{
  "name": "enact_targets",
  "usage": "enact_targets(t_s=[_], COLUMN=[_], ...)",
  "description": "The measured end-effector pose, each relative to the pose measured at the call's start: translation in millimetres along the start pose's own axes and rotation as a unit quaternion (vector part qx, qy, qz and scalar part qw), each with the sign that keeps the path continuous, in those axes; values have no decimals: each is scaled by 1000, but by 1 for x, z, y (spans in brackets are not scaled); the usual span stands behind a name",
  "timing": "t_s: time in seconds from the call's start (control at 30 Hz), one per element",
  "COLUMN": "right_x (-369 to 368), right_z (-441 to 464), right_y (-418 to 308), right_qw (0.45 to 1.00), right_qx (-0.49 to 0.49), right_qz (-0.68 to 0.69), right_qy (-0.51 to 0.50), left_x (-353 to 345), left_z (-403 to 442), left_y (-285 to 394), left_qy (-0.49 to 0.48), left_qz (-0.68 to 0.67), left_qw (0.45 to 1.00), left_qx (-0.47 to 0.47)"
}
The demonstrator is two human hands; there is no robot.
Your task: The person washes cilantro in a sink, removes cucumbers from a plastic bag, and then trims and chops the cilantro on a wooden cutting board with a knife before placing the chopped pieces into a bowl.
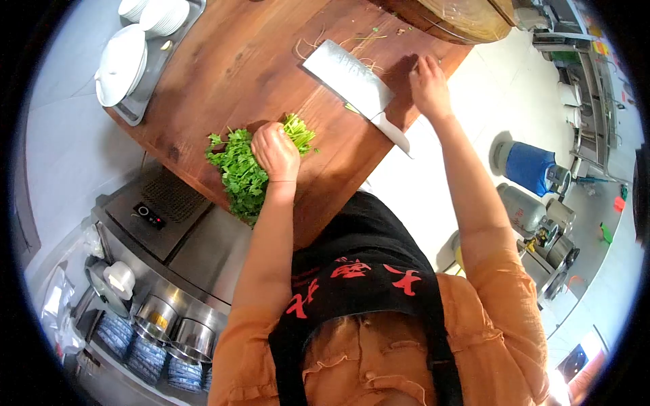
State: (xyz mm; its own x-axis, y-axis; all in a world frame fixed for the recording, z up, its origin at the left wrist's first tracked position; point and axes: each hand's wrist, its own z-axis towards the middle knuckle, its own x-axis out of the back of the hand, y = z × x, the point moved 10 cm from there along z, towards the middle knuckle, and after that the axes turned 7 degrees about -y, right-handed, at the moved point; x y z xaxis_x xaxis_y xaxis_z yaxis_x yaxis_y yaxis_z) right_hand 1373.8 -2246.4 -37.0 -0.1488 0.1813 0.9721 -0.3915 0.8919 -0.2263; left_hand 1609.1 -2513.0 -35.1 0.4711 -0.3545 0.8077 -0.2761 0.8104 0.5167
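Note:
My left hand (276,150) is closed round a bunch of leafy green herbs (238,168) on the wooden table (223,74). Cut stem ends stick out to the right of its fingers, and the leaves spread to the left, over the table's edge. A cleaver (349,78) lies flat on the wood between the two hands, its pale handle reaching the near edge. Beyond that handle, at the table's right edge, my right hand (429,84) has its fingers bent together; whether anything small is between them is hidden. Thin roots (365,38) lie behind the blade.
A tray (139,108) with white dishes (122,64) stands at the table's far left. At the top is a round wooden block (460,17). Gas cylinders (531,166) stand on the floor at right. Metal pots (157,317) sit on a lower left shelf.

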Motion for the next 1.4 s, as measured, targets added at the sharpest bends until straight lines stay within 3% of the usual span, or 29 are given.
enact_targets(t_s=[0.07,0.13,0.3,0.43,0.53,0.67,0.77,0.9,1.07,1.2,1.4], right_x=[-9,-15,-7,10,14,-15,-22,20,38,31,7], right_z=[-29,-48,-71,-90,-103,-108,-96,-104,-191,-237,-211], right_y=[3,16,9,5,-56,-99,-98,-98,-92,-92,-129], right_qw=[990,984,963,981,981,988,988,988,959,941,951], right_qx=[-62,-86,19,-41,14,104,100,20,6,23,60], right_qz=[-109,-140,-243,-34,82,-28,-17,109,217,161,141], right_qy=[-72,-72,-115,-186,-176,-112,-118,-105,-181,-297,-269], left_x=[1,2,2,0,0,2,1,-1,0,-1,-1], left_z=[-1,2,1,1,1,1,1,1,2,2,2], left_y=[1,3,3,1,-3,-2,1,0,0,-3,2], left_qy=[6,11,1,-4,2,0,0,-12,-12,-15,-24], left_qz=[3,4,5,2,-8,-29,-3,22,9,2,25], left_qw=[1000,1000,1000,1000,1000,999,1000,999,1000,999,999], left_qx=[-6,-11,-6,-5,25,19,9,21,25,33,21])
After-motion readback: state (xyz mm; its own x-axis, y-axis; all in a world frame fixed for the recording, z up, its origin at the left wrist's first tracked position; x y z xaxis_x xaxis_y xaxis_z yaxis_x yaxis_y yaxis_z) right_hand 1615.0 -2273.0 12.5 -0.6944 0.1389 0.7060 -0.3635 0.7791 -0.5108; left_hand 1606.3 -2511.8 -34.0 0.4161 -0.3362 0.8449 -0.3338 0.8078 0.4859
